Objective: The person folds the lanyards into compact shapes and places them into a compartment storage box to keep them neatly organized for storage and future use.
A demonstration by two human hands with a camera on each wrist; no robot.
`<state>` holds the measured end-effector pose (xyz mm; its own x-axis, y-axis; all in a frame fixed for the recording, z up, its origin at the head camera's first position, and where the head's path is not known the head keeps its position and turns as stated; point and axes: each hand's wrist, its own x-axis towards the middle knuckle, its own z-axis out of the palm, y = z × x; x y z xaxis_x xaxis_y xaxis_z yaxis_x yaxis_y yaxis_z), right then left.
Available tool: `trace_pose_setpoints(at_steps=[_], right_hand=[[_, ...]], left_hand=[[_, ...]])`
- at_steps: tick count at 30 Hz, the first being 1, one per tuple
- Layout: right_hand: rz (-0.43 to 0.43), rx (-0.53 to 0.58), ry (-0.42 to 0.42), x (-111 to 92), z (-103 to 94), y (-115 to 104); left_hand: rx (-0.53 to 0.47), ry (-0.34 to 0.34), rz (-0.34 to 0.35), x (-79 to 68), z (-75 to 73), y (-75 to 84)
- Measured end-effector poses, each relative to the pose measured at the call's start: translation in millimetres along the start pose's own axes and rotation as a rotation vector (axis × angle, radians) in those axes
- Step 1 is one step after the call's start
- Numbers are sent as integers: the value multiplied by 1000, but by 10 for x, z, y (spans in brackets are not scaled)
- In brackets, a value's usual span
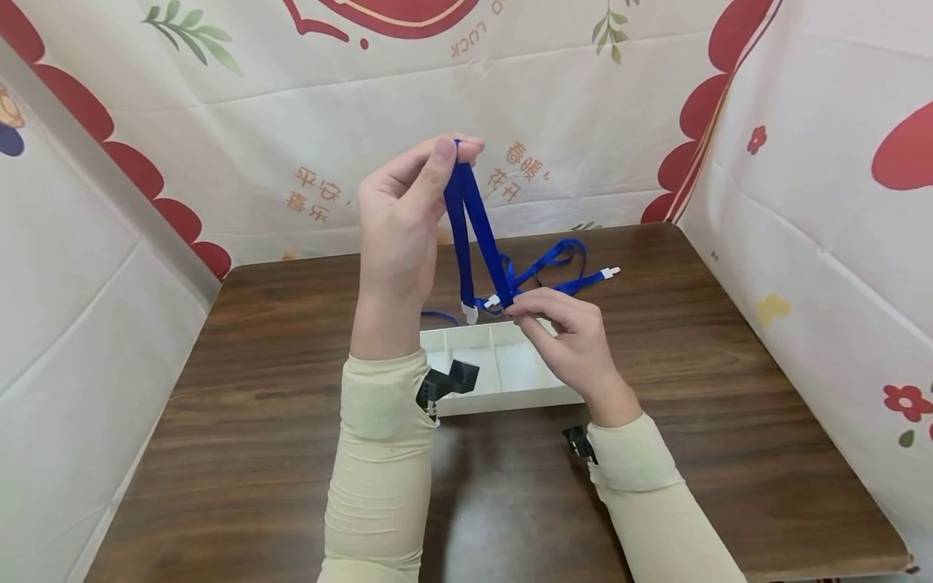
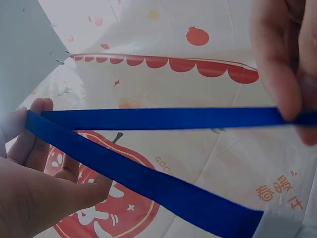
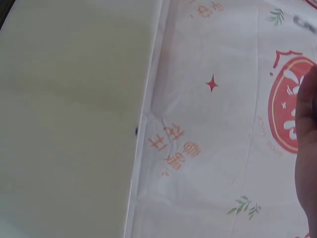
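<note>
Raised above the table, my left hand point(image 1: 402, 212) pinches the top of a folded blue lanyard point(image 1: 481, 214) between thumb and fingers. Two flat lengths of strap hang down from that fold. One ends in a white plastic clip point(image 1: 470, 313). Lower and to the right, my right hand point(image 1: 576, 342) pinches the other length near its lower end. In the left wrist view, the strap point(image 2: 163, 118) runs taut between both hands. The right wrist view catches only the edge of a hand point(image 3: 307, 148), with no lanyard visible there.
A white divided box point(image 1: 510, 398) stands on the brown wooden table point(image 1: 277, 389), below the hands and partly covered by them. More blue lanyards point(image 1: 543, 263) lie in a loose heap behind it, one with a white end piece point(image 1: 611, 274). Printed cloth point(image 1: 277, 121) encloses the back and sides.
</note>
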<state>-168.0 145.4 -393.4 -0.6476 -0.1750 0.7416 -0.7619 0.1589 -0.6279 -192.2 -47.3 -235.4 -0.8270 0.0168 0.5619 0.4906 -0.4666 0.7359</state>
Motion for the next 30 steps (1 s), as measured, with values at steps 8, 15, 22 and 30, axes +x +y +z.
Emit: trace_pose_setpoints(at_steps=[8,15,22,30], right_hand=[[-63,-208,50,64,203,3],[-135,-175,74,47,351,-20],[-88,0,120,31,336,-72],[264,-19,1,27,220,-203]], left_hand=[[-11,-14,-9,-13,98,16],[28,-9,-18,5,116,34],[43,-12,-21,78,53,88],[336,-193,-47,65,-62,47]])
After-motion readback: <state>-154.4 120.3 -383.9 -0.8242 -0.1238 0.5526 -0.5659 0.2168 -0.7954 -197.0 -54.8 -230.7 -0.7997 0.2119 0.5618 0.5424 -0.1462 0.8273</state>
